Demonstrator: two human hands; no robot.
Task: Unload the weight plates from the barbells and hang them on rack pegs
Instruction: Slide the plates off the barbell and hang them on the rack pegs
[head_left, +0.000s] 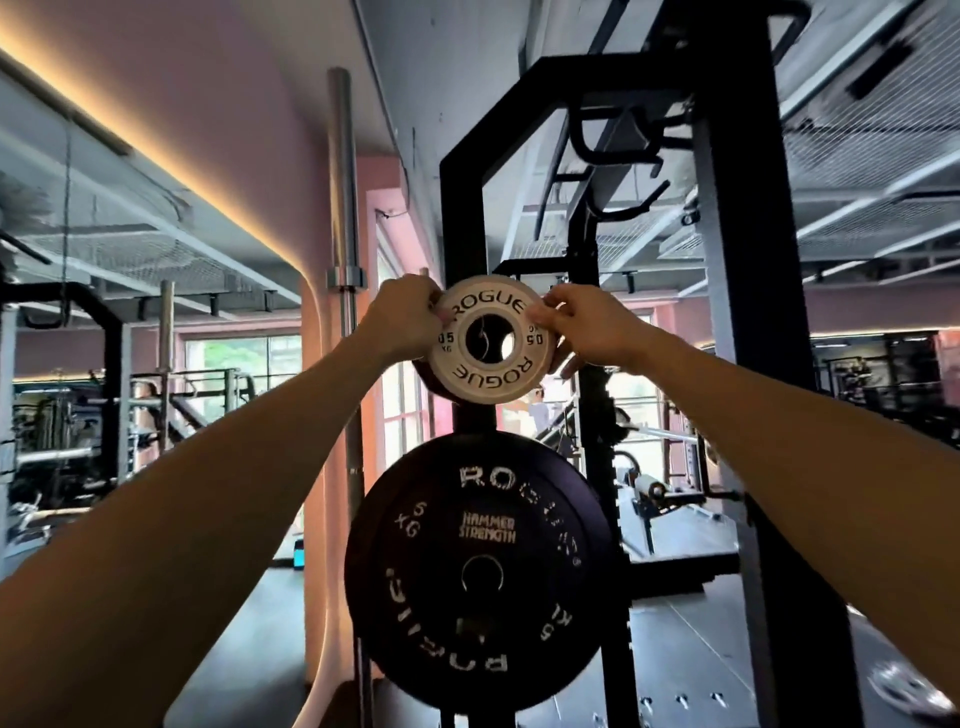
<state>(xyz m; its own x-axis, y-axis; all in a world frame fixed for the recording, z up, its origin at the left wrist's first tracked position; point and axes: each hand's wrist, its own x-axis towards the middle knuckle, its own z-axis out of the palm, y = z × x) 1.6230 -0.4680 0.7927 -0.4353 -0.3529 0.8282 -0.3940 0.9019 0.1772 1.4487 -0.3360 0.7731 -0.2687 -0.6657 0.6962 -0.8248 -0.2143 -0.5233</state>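
Small white weight plate (491, 340), round, marked ROGUE twice and 0.5 KG at each side of its centre hole; held upright at arm's length in front of the black rack upright (462, 218), high on it, with a darker plate (423, 371) partly showing just behind its lower left edge. Whether the white plate already sits on a peg cannot be told; only dark shapes show through its hole. Left hand (402, 322): fingers curled round the plate's left rim, pinching it. Right hand (587, 330): fingers curled round the right rim, thumb on the face, likewise gripping. Both forearms reach up from the lower corners. Directly below, apart from the white plate: large black bumper plate (480, 566), marked ROGUE, HAMMER STRENGTH and 5 KG, hanging on the same upright. Left of the rack: steel barbell (345, 260) standing vertically against the pink wall (249, 119). Right: second black rack post (737, 312). Background: further gym racks, windows, mesh ceiling panels.
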